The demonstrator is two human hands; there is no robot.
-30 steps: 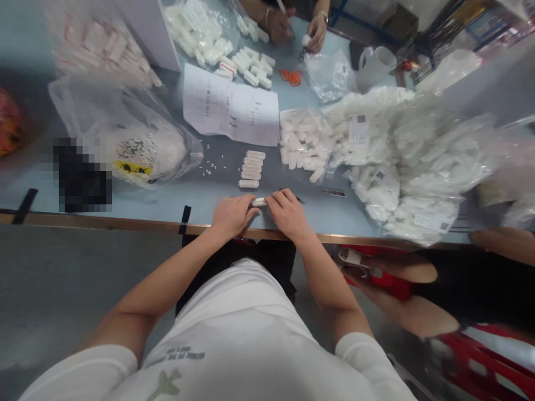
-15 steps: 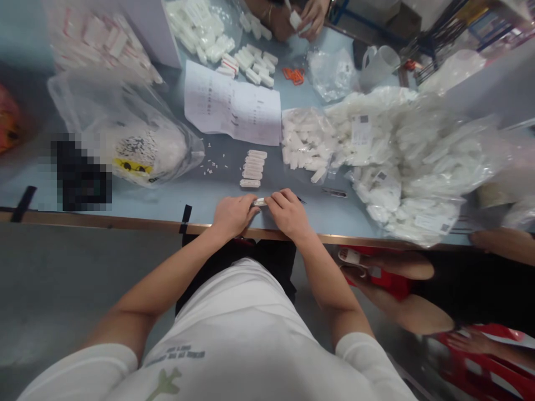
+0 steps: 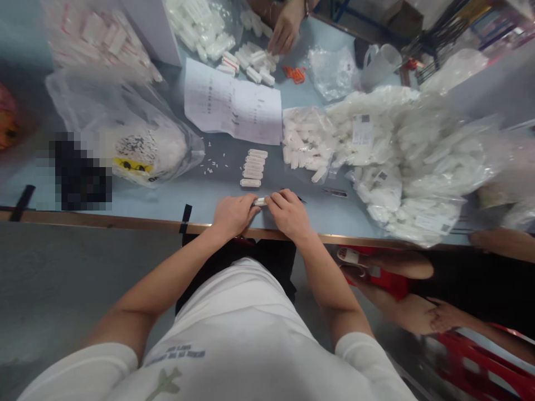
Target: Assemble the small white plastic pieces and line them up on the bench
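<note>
along the near edge of the surface, both forearms reach in, and the left hand and right hand meet at a small white piece, each pinching one end with thumb and fingers. its middle shows between them, with faint markings; how far the fingertips wrap underneath is hidden. it looks light and stiff, likely smooth plastic, so it could slip or twist under a hard squeeze. the two ends seem the best places to hold, with light, even pressure; any thin parts may be fragile. a thin dark tool lies beside the right hand, and a small metal tool sits farther right. just beyond the hands is a short row of similar white pieces, with tiny white bits scattered to its left. past these lie a clear bag of white pieces and a printed sheet. farther off, orange parts rest near a co-worker's hand, which reaches down by a loose white pile.
</note>
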